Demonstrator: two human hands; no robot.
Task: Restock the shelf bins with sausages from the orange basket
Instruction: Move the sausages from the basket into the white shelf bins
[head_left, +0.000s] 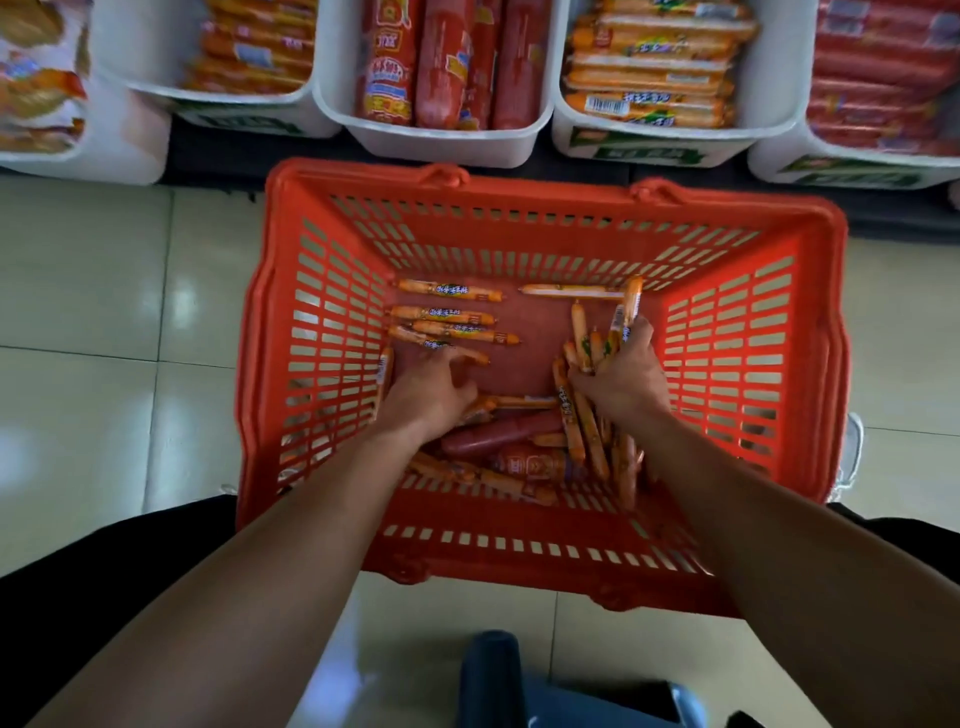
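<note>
The orange basket (311, 332) stands on the floor below the shelf, with both my hands inside it. My right hand (626, 376) is closed around a bundle of thin orange sausages (582, 338) that stick out above and below the fist. My left hand (428, 389) lies flat on the basket bottom with fingers spread, touching loose thin orange sausages (447, 314). Thick red sausages (501, 434) lie near the basket's front wall between my wrists. Above, a white bin (644, 148) holds the same thin orange sausages.
A row of white bins lines the shelf: thick red sausages in the middle bin (441, 145), red sticks at far right (852, 166), orange packs at left (249, 114). Pale floor tiles (130, 312) surround the basket. A dark blue object (493, 675) sits near my feet.
</note>
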